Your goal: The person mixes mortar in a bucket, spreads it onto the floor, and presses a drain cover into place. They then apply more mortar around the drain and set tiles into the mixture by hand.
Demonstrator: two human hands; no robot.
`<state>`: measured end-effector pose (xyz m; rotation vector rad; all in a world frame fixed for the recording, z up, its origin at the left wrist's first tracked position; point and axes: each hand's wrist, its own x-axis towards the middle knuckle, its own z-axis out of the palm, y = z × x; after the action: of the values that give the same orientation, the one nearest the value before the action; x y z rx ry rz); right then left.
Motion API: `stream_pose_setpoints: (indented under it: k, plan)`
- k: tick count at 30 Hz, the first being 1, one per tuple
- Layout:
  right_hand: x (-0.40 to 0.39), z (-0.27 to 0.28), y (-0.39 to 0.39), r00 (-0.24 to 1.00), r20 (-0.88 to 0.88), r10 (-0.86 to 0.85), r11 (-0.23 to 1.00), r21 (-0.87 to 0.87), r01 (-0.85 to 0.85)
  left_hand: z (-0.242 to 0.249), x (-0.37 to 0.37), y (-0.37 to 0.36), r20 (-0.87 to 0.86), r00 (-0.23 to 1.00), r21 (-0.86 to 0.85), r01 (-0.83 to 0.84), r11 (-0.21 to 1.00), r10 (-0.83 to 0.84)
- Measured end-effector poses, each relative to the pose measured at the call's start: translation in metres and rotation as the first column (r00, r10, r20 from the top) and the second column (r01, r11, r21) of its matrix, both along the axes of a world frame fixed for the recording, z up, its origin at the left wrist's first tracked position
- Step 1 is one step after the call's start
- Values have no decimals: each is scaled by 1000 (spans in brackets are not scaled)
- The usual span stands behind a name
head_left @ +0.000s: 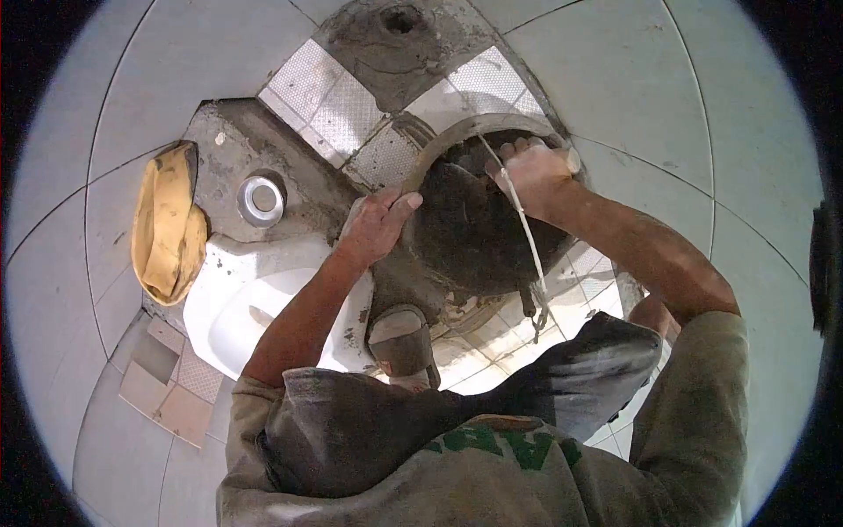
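A round dark bucket (479, 233) with a pale rope handle (524, 220) stands in front of me, tilted, with dark material inside. My left hand (379, 226) is closed on the bucket's left rim, with the thumb and fingers pressed at the edge. My right hand (533, 174) reaches into the upper right of the bucket, its fingers curled. What those fingers hold, if anything, is hidden. The rope runs across the bucket beside my right hand.
A white ceramic fixture (224, 303) lies at the left, with a metal ring (261, 200) and a yellow bag (167, 224) near it. White floor tiles (329, 101) border a cement patch with a hole (399, 21). Tile pieces (182, 408) lie at lower left.
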<state>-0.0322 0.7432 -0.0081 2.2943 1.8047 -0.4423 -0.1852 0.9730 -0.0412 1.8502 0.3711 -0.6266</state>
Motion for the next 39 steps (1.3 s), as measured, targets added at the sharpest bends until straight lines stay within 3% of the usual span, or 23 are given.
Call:
stream_pose_setpoints:
  k: [3, 4, 6, 7, 9, 14, 18, 22, 24, 25, 27, 28, 29, 31, 32, 33, 35, 38, 39]
  plan:
    - [-13, 8, 6, 989, -30, -148, 977, -157, 141, 7, 1, -2, 5, 999, -11, -47, 999, 47]
    - [-15, -1, 5, 990, -68, -123, 977, -182, 109, 11, 4, 0, 1, 999, -9, -48, 999, 48]
    - [-20, -13, 0, 989, -113, -94, 975, -210, 69, 16, 9, 2, -231, 972, 30, 40, 999, -32]
    - [-17, -17, -4, 992, -108, -68, 979, -198, 45, 11, 8, 2, -226, 974, 30, 35, 999, -27]
    - [-15, -13, -12, 993, -109, -40, 982, -191, 18, -1, -3, 0, 21, 1000, 85, -13, 996, 11]
    - [-6, -2, -21, 969, -239, -70, 925, -379, -27, 14, 6, 4, 14, 999, 25, -48, 999, 47]
    - [-2, 3, -38, 908, -381, -175, 972, -215, 97, 7, 14, 10, -7, 999, 44, -47, 998, 47]
    - [0, 24, -37, 934, -317, -165, 981, -146, 124, 4, 28, 20, -63, 998, 68, 32, 997, -27]
    - [-4, 34, -45, 915, -310, -258, 966, -107, 236, -1, 26, 22, 122, 990, 111, 56, 992, -69]
    - [-3, 40, -47, 857, -395, -331, 943, -173, 284, 1, 25, 23, 123, 990, 111, 54, 992, -67]
    - [-7, 48, -54, 821, -385, -421, 907, -203, 370, 12, 28, 28, 109, 987, 123, -131, 984, 118]
    - [-9, 53, -60, 776, -373, -509, 861, -233, 453, 16, 30, 35, 116, 986, 122, -133, 984, 119]
    - [-13, 56, -68, 798, -386, -463, 874, -50, 483, 18, 31, 45, 110, 954, 16, -283, 959, 279]
    - [-18, 63, -89, 771, -370, -518, 844, -71, 532, 27, 40, 62, 214, 881, -29, -427, 904, 423]
    - [-21, 67, -101, 740, -365, -565, 812, -89, 577, 34, 45, 71, 339, 850, 35, -440, 897, 403]
    - [-24, 71, -113, 690, -381, -615, 774, -127, 620, 37, 46, 84, 348, 847, 31, -439, 898, 402]
    - [-33, 90, -127, 664, -344, -664, 731, -109, 674, 41, 49, 115, 331, 901, 381, -399, 834, 280]
    - [-46, 116, -149, 489, -355, -796, 553, -99, 828, 40, 60, 146, 373, 909, 472, -360, 805, 187]
    - [-50, 125, -155, 493, -352, -796, 551, -85, 830, 48, 66, 152, 287, 946, 575, -295, 763, 150]
